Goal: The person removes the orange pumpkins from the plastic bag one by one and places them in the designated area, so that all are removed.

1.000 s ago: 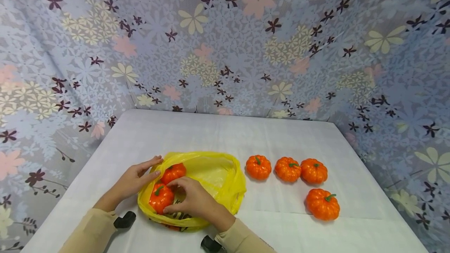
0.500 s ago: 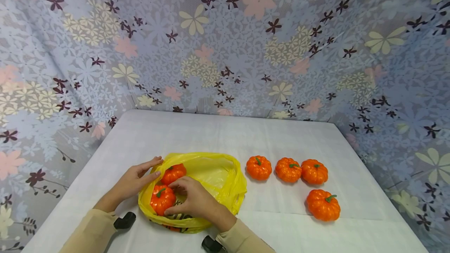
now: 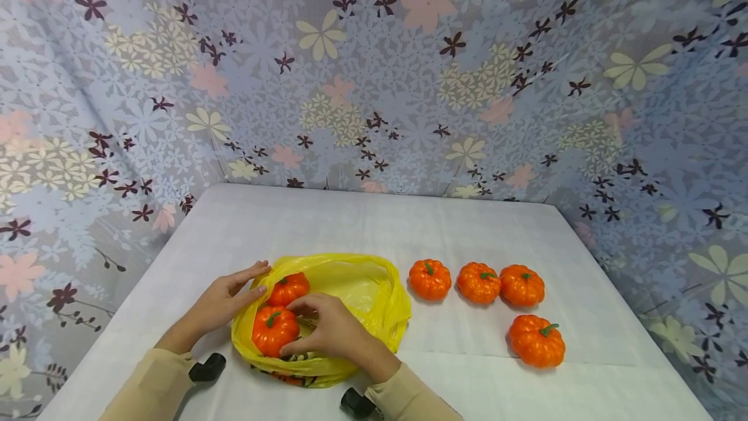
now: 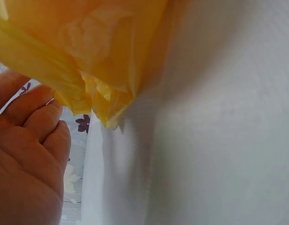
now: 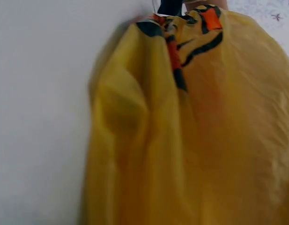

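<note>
A yellow plastic bag (image 3: 362,291) lies with its mouth spread wide, two small orange pumpkins inside. My right hand (image 3: 336,333) reaches into it, thumb and fingers curved round the right side of the nearer pumpkin (image 3: 274,330). Behind that one sits the other pumpkin (image 3: 289,288), against the bag's left wall. My left hand (image 3: 219,304) rests at the bag's left rim with fingers fairly straight. In the left wrist view, the fingers (image 4: 46,117) touch the bag's outside; the thumb is out of sight there. The right wrist view is filled by the bag (image 5: 191,140), hiding the right fingers.
Right of the bag stand a pumpkin (image 3: 429,279), a pumpkin (image 3: 478,282) touching another pumpkin (image 3: 522,285), and a nearer pumpkin (image 3: 536,341). All are on a white-covered table (image 3: 374,219). A flowered cloth (image 3: 374,83) hangs behind and at the sides.
My right hand has shifted slightly to the right, and the nearer pumpkin in the bag has moved a little the same way. The left hand stays in place at the rim.
</note>
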`<action>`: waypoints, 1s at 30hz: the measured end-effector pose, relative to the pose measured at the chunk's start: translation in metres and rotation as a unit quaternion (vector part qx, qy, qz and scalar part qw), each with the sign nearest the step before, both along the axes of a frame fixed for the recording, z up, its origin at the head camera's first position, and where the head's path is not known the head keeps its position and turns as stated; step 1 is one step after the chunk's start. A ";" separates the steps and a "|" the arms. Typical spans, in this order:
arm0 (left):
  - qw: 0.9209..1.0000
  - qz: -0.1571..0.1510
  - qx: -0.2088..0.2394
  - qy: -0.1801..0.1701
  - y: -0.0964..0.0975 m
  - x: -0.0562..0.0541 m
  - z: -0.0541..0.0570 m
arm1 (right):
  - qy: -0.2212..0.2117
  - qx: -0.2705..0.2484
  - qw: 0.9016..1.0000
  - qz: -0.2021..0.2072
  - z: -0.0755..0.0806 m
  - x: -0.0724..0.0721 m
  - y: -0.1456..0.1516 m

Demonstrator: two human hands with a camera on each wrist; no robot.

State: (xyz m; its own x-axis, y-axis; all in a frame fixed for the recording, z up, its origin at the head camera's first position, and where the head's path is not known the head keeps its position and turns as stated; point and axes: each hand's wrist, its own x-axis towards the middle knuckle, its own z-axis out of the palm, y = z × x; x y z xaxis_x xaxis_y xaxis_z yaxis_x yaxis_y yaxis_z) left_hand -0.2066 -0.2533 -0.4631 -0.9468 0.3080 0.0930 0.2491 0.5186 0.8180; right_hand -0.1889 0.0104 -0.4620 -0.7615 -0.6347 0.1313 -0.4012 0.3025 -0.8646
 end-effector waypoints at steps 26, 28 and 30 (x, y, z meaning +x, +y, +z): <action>1.000 -0.005 0.006 0.001 0.001 -0.001 0.001 | -0.025 -0.074 0.994 -0.072 0.034 -0.008 0.054; 1.000 -0.005 0.007 0.002 0.001 -0.001 0.000 | -0.020 -0.077 0.994 -0.080 0.035 -0.009 0.060; 1.000 -0.007 0.008 0.005 0.001 0.000 0.001 | -0.014 -0.080 0.993 -0.087 0.036 -0.010 0.065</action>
State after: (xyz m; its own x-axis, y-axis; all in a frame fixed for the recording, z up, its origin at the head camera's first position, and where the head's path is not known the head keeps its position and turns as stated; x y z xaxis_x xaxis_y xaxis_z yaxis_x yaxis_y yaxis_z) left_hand -0.2070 -0.2525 -0.4623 -0.9416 0.3188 0.1083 0.2648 0.5022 0.8232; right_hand -0.1990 0.0756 -0.4261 -0.8625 -0.4658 0.1977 -0.3306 0.2231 -0.9170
